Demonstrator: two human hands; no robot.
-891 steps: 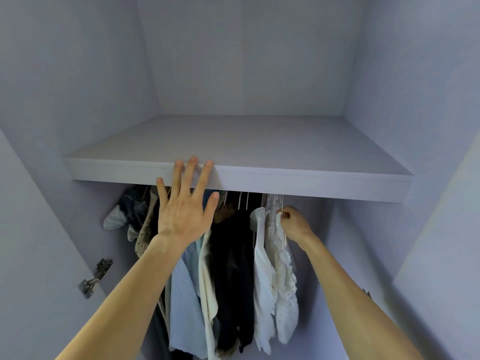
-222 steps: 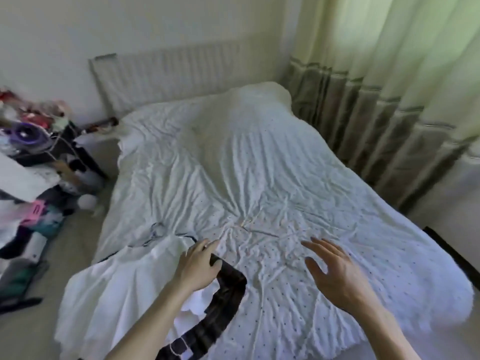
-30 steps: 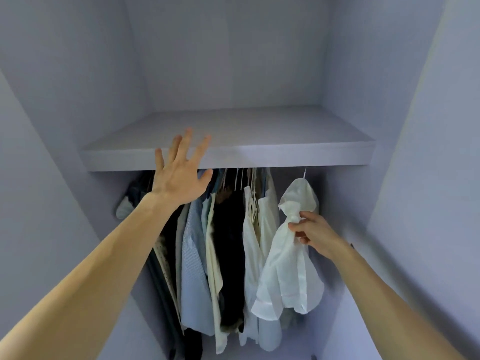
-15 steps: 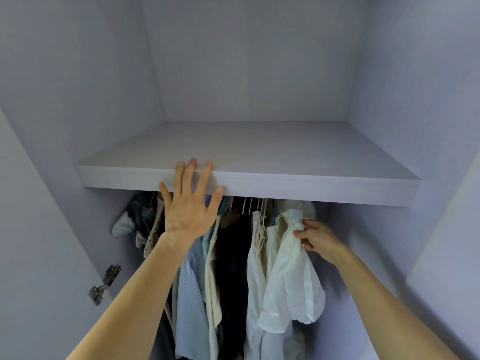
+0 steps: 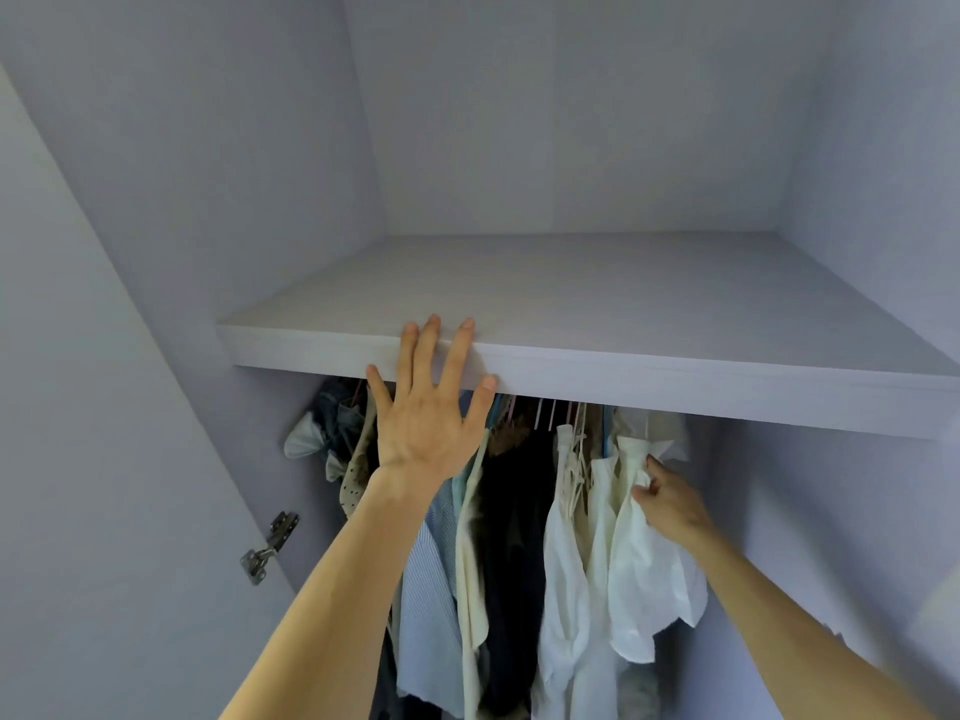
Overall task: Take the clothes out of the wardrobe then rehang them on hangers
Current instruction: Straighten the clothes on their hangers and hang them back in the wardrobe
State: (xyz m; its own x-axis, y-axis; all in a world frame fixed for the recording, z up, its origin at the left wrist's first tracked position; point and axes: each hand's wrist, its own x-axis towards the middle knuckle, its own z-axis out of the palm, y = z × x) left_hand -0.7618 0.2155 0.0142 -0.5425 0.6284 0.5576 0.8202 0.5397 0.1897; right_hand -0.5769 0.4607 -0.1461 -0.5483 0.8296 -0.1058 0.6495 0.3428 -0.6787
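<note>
I face the open wardrobe. Below its shelf [image 5: 675, 387] hang several garments on hangers: a striped blue shirt [image 5: 428, 589], a black garment [image 5: 514, 553] and white tops. My right hand [image 5: 667, 504] grips the white blouse [image 5: 644, 569] near its top, at the right end of the row. My left hand [image 5: 428, 413] presses flat with spread fingers against the shelf's front edge. The rail and the hanger hooks [image 5: 550, 410] are mostly hidden behind the shelf.
The wardrobe's side walls close in left and right. A metal door hinge [image 5: 270, 548] sits on the left panel. Dark and dotted clothes [image 5: 343, 449] bunch at the far left of the row. The space right of the white blouse holds no clothes.
The view has come closer and tilted up. My right hand has lifted the white blouse higher under the shelf and left toward the other clothes. My left hand has landed on the shelf edge.
</note>
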